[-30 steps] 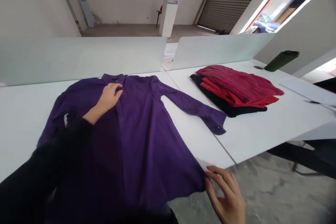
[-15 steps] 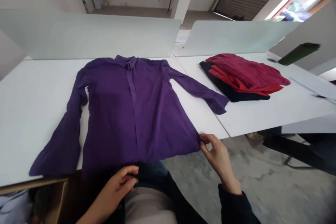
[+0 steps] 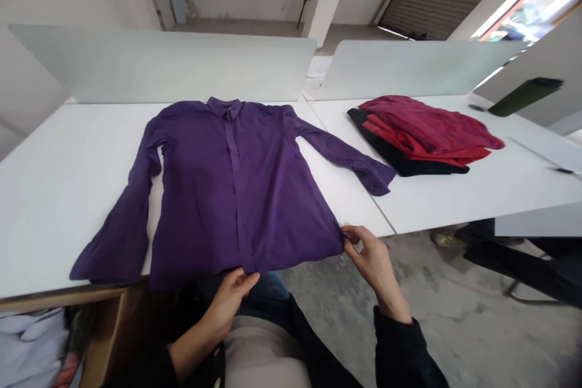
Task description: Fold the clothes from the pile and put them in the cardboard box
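Observation:
A purple long-sleeved shirt (image 3: pixel 200 188) lies spread front side up on the white table, its collar away from me and its hem hanging over the near edge. My left hand (image 3: pixel 230 297) pinches the hem at the bottom of the button placket, thumb on top. At the hem's right corner, my right hand (image 3: pixel 370 254) grips the cloth between thumb and fingers. The left sleeve in view slants down to the near edge. The other sleeve stretches right, its cuff close to a pile of folded clothes.
Folded red clothes (image 3: pixel 427 124) lie on a dark garment (image 3: pixel 409 163) at the right. Frosted dividers (image 3: pixel 191 66) line the table's (image 3: pixel 45 194) back edge. A cardboard box (image 3: pixel 107 339) with clothes stands below left. A dark green roll-like object (image 3: pixel 525 97) is at far right.
My left hand has moved up and right and taken hold of the shirt's hem at the placket. My right hand keeps its grip on the corner. The view has shifted slightly.

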`<state>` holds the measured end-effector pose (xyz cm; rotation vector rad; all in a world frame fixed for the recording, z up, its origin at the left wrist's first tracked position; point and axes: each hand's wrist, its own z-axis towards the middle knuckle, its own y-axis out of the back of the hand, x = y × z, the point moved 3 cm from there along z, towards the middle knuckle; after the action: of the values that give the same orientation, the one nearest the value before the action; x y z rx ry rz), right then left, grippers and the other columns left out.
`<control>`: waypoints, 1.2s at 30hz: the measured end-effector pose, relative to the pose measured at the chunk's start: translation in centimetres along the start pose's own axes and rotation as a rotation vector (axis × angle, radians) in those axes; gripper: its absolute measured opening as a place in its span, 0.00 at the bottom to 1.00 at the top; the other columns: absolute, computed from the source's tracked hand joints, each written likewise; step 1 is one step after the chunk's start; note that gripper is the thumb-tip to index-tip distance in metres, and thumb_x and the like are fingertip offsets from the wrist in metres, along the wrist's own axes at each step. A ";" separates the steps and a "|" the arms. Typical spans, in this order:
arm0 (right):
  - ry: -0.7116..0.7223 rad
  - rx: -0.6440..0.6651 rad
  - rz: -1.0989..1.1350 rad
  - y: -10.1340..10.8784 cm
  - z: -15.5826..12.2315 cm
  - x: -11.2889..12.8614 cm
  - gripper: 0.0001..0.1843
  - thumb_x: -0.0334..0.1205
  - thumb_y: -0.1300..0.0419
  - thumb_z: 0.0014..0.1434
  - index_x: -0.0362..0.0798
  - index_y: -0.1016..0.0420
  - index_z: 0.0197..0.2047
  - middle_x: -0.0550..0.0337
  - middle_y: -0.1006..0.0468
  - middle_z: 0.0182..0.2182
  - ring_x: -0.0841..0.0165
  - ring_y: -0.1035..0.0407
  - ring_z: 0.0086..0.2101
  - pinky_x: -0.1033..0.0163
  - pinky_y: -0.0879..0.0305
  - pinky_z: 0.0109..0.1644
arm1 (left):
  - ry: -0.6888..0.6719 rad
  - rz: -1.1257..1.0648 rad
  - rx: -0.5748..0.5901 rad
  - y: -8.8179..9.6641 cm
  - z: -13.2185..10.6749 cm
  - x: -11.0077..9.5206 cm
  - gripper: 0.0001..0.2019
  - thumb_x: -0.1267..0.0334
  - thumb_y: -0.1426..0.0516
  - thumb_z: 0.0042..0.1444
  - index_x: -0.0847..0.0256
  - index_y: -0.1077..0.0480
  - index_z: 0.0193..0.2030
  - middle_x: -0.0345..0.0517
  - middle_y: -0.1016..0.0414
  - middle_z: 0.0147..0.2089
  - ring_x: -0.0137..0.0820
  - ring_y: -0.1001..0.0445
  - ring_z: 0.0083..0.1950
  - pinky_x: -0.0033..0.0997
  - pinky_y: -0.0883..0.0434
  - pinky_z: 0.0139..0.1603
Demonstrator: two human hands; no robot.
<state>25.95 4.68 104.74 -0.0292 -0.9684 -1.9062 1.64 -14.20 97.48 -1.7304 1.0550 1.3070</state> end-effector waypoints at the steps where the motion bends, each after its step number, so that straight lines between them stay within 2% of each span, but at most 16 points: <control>1: -0.004 0.005 0.001 0.0 0.1 0.0 0.12 0.38 0.48 0.52 0.47 0.27 0.37 0.58 0.28 0.26 0.67 0.33 0.27 0.61 0.34 0.36 | -0.014 0.039 -0.004 0.3 -0.4 -0.4 0.24 0.38 0.38 0.40 0.58 0.26 0.33 0.47 0.24 0.38 0.39 0.29 0.44 0.36 0.33 0.48; 5: -0.033 0.012 -0.005 0.0 0.2 0.2 0.13 0.37 0.48 0.49 0.47 0.27 0.38 0.60 0.28 0.25 0.67 0.33 0.26 0.61 0.35 0.36 | -0.119 0.198 0.011 2.1 -2.0 -1.3 0.26 0.36 0.44 0.47 0.56 0.24 0.37 0.47 0.23 0.41 0.39 0.29 0.44 0.35 0.33 0.47; 7: -0.043 -0.002 -0.016 -0.1 0.1 0.3 0.14 0.37 0.48 0.48 0.46 0.27 0.38 0.61 0.29 0.24 0.67 0.34 0.25 0.61 0.35 0.35 | -0.120 0.293 0.005 2.8 -2.0 -0.7 0.29 0.32 0.47 0.45 0.57 0.24 0.35 0.46 0.25 0.36 0.38 0.30 0.36 0.35 0.33 0.39; 10: -0.019 -0.011 -0.029 -0.2 0.0 0.5 0.14 0.36 0.48 0.48 0.46 0.27 0.38 0.61 0.29 0.24 0.67 0.35 0.25 0.61 0.36 0.36 | -0.042 0.359 0.004 3.3 -1.0 0.9 0.35 0.25 0.51 0.41 0.57 0.25 0.32 0.43 0.30 0.25 0.36 0.35 0.27 0.35 0.35 0.31; 12: 0.021 0.000 -0.037 -0.2 -0.1 0.5 0.14 0.36 0.49 0.49 0.46 0.26 0.37 0.60 0.28 0.24 0.67 0.34 0.26 0.60 0.36 0.36 | -0.066 0.372 -0.006 3.4 -0.4 1.5 0.34 0.26 0.51 0.43 0.56 0.25 0.33 0.44 0.30 0.25 0.38 0.32 0.30 0.36 0.33 0.33; 16: 0.072 0.014 -0.071 -0.3 -0.3 0.4 0.13 0.35 0.48 0.50 0.46 0.26 0.37 0.60 0.29 0.24 0.67 0.34 0.27 0.60 0.37 0.36 | -0.184 0.419 -0.021 3.5 -0.3 1.3 0.29 0.30 0.52 0.49 0.54 0.26 0.31 0.46 0.24 0.32 0.42 0.28 0.40 0.37 0.31 0.44; 19: 0.095 0.027 -0.094 -0.2 -0.4 0.5 0.12 0.35 0.47 0.51 0.46 0.26 0.38 0.60 0.28 0.25 0.66 0.33 0.28 0.60 0.37 0.37 | -0.131 0.499 0.017 3.7 -0.7 1.4 0.30 0.31 0.54 0.51 0.56 0.27 0.30 0.48 0.23 0.33 0.42 0.27 0.39 0.37 0.31 0.44; 22: 0.114 0.049 -0.083 0.1 -0.5 0.6 0.12 0.38 0.46 0.55 0.47 0.26 0.41 0.60 0.28 0.26 0.65 0.32 0.29 0.59 0.36 0.37 | -0.059 0.626 0.117 4.3 -1.8 0.5 0.25 0.37 0.48 0.51 0.57 0.25 0.35 0.49 0.20 0.36 0.42 0.25 0.41 0.37 0.31 0.46; 25: 0.106 0.052 -0.065 0.2 -0.4 0.7 0.11 0.42 0.45 0.59 0.47 0.26 0.40 0.59 0.27 0.26 0.65 0.32 0.29 0.59 0.35 0.37 | -0.101 0.726 0.188 5.5 -3.0 -3.2 0.20 0.43 0.44 0.51 0.54 0.23 0.42 0.45 0.19 0.40 0.40 0.24 0.44 0.35 0.32 0.48; 28: 0.089 0.030 -0.083 0.0 -0.2 0.6 0.11 0.44 0.46 0.60 0.47 0.26 0.37 0.59 0.27 0.25 0.66 0.32 0.27 0.60 0.35 0.35 | -0.195 0.695 0.208 7.1 -1.9 -9.0 0.18 0.45 0.46 0.54 0.53 0.22 0.41 0.42 0.20 0.35 0.34 0.24 0.37 0.30 0.30 0.38; 30: 0.080 0.009 -0.107 -0.2 -0.1 0.6 0.12 0.45 0.47 0.61 0.47 0.26 0.35 0.59 0.26 0.24 0.66 0.32 0.26 0.60 0.36 0.34 | -0.273 0.621 0.145 8.2 0.9 -13.2 0.18 0.47 0.44 0.54 0.56 0.24 0.43 0.43 0.20 0.35 0.33 0.24 0.37 0.29 0.29 0.35; 33: 0.083 -0.004 -0.116 -0.3 -0.1 0.7 0.13 0.46 0.47 0.62 0.48 0.26 0.34 0.60 0.26 0.23 0.67 0.32 0.25 0.60 0.36 0.33 | -0.372 0.491 -0.025 9.5 7.3 -18.8 0.15 0.55 0.41 0.52 0.61 0.26 0.43 0.47 0.21 0.39 0.33 0.23 0.41 0.30 0.26 0.41; 36: 0.087 -0.009 -0.120 -0.4 -0.2 0.7 0.13 0.46 0.46 0.62 0.48 0.26 0.34 0.60 0.27 0.23 0.67 0.32 0.25 0.60 0.36 0.33 | -0.373 0.428 -0.201 10.1 13.8 -22.7 0.12 0.60 0.42 0.55 0.65 0.27 0.43 0.51 0.21 0.40 0.31 0.22 0.41 0.29 0.26 0.43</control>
<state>25.38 4.17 104.68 0.1080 -0.9209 -2.0042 -16.33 -1.76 115.63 -1.3560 1.1358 1.9737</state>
